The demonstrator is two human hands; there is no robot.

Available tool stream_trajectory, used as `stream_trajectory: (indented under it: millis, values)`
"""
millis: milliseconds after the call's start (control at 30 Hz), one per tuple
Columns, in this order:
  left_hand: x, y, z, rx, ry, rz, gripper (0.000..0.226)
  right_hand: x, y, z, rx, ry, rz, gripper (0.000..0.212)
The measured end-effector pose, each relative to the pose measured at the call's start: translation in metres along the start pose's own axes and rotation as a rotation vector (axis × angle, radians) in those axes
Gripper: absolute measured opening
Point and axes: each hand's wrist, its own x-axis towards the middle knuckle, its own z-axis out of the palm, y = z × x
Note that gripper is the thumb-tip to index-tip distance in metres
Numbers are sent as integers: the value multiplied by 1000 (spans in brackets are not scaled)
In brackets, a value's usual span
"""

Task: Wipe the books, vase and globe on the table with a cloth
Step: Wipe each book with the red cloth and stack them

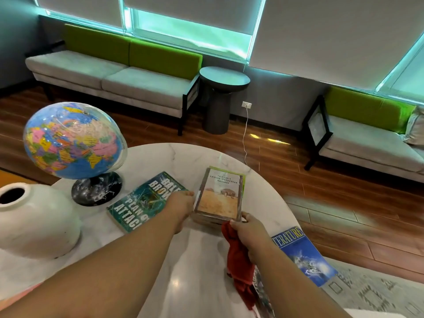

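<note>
Round marble table (160, 157), lounge seating behind. Mid-table: book stack (218, 198). The left hand (181, 205) grips its left edge. The right hand (247, 232) clamps the red cloth (238, 260), thumb at the near corner. Risk: the stack shears or topples if lifted one-sided, and the dangling cloth could drag the blue book (302, 255) off the rim.

You are in a lounge or waiting room, the kind you find in an office or a library. A long sofa (110, 81) and a second sofa (367, 143), both with grey seats and green backs, stand along the wall under big windows (192, 35) with pulled-down blinds (192, 10). A small round side table (224, 76) stands between them. The floor (298, 180) is dark wood, with a patterned rug (378, 292) near you. A white cord (245, 134) hangs from a wall socket (247, 104). The round marble counter (174, 154) in front of you carries a globe (71, 141), a vase (39, 223) and books (142, 203), like a reading corner.
</note>
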Motion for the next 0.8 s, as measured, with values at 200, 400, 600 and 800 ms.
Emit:
stream_trajectory:
  millis: [200,400,600,800]
  values:
    - [-6,1,4,128,-64,8,35,4,1,1,-266,-10,-25,56]
    - [-18,-10,7,317,-170,28,24,8,13,-1,-422,-8,-108,59]
    - [-18,-3,6,368,-231,80,31,12,12,-3,-452,-30,-97,59]
    - [-23,-3,6,438,-215,101,44,14,14,-7,-449,-44,-83,63]
